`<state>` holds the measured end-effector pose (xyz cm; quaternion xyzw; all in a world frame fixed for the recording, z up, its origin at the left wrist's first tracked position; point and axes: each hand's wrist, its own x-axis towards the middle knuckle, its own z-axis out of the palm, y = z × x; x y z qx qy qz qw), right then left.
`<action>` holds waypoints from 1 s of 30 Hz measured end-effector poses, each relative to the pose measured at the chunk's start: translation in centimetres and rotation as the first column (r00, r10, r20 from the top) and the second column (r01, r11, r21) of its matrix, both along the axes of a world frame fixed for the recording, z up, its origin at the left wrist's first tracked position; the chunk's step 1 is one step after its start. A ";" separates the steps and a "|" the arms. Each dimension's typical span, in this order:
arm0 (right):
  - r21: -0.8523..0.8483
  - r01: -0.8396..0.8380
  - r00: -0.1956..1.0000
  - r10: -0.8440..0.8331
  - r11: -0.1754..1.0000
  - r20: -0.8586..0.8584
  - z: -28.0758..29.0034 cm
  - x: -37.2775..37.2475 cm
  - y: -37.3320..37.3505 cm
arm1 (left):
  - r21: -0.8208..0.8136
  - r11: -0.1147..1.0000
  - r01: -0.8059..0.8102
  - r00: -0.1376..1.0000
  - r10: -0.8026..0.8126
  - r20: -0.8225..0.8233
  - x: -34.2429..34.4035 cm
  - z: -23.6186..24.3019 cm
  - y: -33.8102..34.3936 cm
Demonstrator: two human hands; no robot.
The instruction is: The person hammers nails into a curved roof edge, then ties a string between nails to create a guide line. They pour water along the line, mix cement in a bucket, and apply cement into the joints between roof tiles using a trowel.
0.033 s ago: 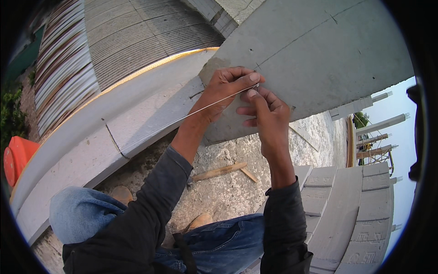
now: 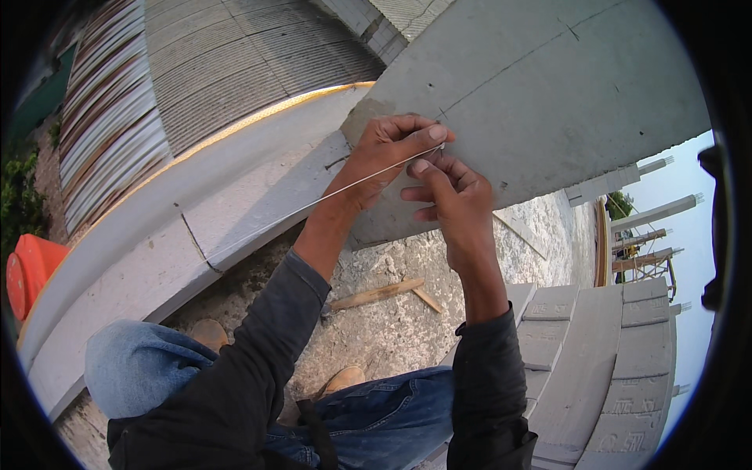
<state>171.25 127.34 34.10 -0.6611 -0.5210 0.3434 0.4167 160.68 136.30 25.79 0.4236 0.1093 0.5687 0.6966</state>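
Here we are at the big grey slab [image 2: 548, 117], everything placed from there: the thin white string [image 2: 342, 190] reaches up over the slab's lower-left part, crossing the left hand [image 2: 392, 160] and ending by its fingertips. That hand's thumb and forefinger come close together at the string's end; whether they pinch it, I can't tell. Just right of it, also before the slab, the right hand [image 2: 458, 192] has thumb and forefinger drawn together beside the string, other fingers curled and spread apart; what's between them is hidden. At the slab's left edge, a dark nail [image 2: 337, 163] juts out! On to the writing: below the slab, stacked grey blocks [image 2: 634, 399] carry raised lettering, blurred. Far left of the slab sits an orange-red plastic container [image 2: 35, 270], its contents impossible to make out, and below the slab lies a wooden stick [image 2: 376, 294] on the rough floor [image 2: 392, 337].
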 end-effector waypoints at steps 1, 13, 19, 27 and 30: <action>-0.059 -0.003 1.000 0.002 0.998 -0.025 0.0 0.0 -0.1 | -0.009 1.000 -0.002 1.000 0.002 -0.030 -0.1 0.1 0.0; 0.028 0.094 0.992 -0.091 0.995 -0.086 1.6 2.0 -1.5 | 0.130 0.985 -0.109 0.991 0.118 -0.061 -0.7 0.1 0.5; -0.062 0.044 0.994 -0.050 0.997 -0.100 1.4 1.9 -1.5 | 0.198 0.976 -0.086 0.995 0.096 -0.040 -0.2 0.4 0.3; 0.068 0.100 0.992 -0.105 0.993 0.075 0.8 0.8 -1.4 | 0.203 0.978 -0.051 0.997 0.063 -0.053 -0.4 0.5 -0.2; 0.097 0.090 0.995 -0.094 0.991 0.035 0.6 0.8 -1.2 | 0.216 0.976 -0.026 0.999 0.032 -0.028 -0.2 0.4 0.0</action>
